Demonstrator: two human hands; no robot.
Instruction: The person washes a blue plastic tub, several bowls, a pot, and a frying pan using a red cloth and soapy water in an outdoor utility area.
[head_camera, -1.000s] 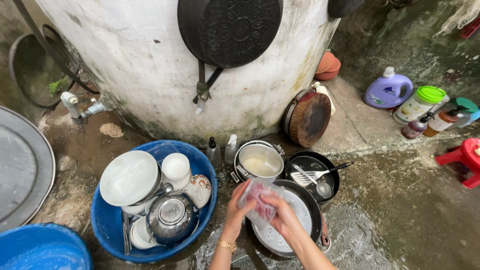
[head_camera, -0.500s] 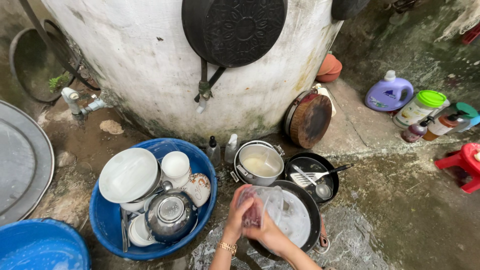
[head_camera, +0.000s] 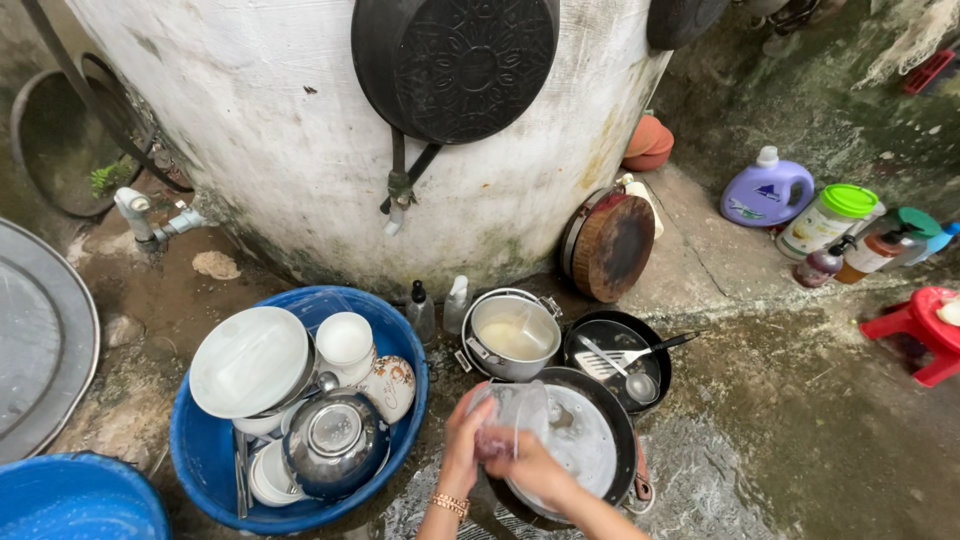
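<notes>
Two hands are gripping a clear glass (head_camera: 512, 418) over the black pan (head_camera: 610, 420): the left hand (head_camera: 462, 450) is wrapping its fingers around the side, the right hand (head_camera: 528, 466) is clenching around the base. Left of the pan, a blue basin (head_camera: 395, 330) is holding washed dishes; behind the pan, a steel pot (head_camera: 510, 335) is holding cloudy water

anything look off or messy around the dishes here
Mostly wet ground: soapy water is spread over the concrete beside the black pan. Both hands, left hand and right hand, grip a clear glass over that pan. The dishes in the blue basin are piled loosely, tilted, none visibly broken.
</notes>
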